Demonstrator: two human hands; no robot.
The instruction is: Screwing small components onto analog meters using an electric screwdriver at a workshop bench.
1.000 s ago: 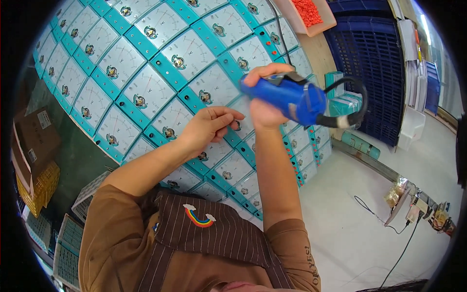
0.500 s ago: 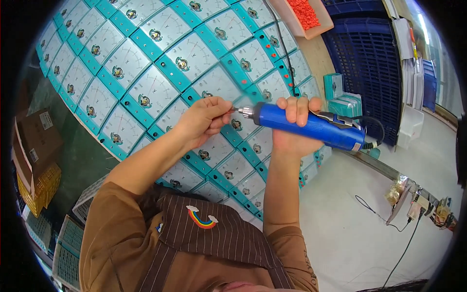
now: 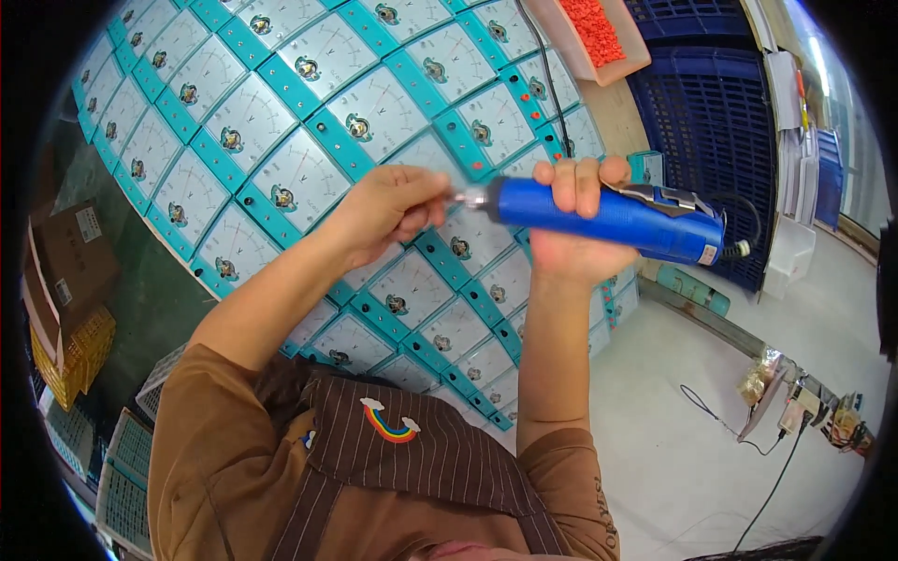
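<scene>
My right hand (image 3: 582,220) is wrapped round a blue electric screwdriver (image 3: 608,222), held nearly level above the panel meters with its metal nose toward the left. My left hand (image 3: 393,210) is closed in a pinch right at the screwdriver's tip. Motion blur and the fingers hide what sits between them, whether the bit or a small part. Below both hands lie rows of teal-framed panel meters (image 3: 376,112) with white dials, each with a small round metal movement. Some teal strips carry small red pieces (image 3: 477,165).
A pinkish tray of small red pieces (image 3: 645,58) stands at the far right, with dark blue crates (image 3: 702,140) beside it. A black cable (image 3: 552,75) runs down over the meters. A teal bottle-like cylinder (image 3: 692,290) lies at right. Cardboard (image 3: 75,252) stands at left.
Both hands and the screwdriver have risen slightly in the picture, and the screwdriver lies a little more level. The view has shifted a bit, and the teal cylinder now shows more.
</scene>
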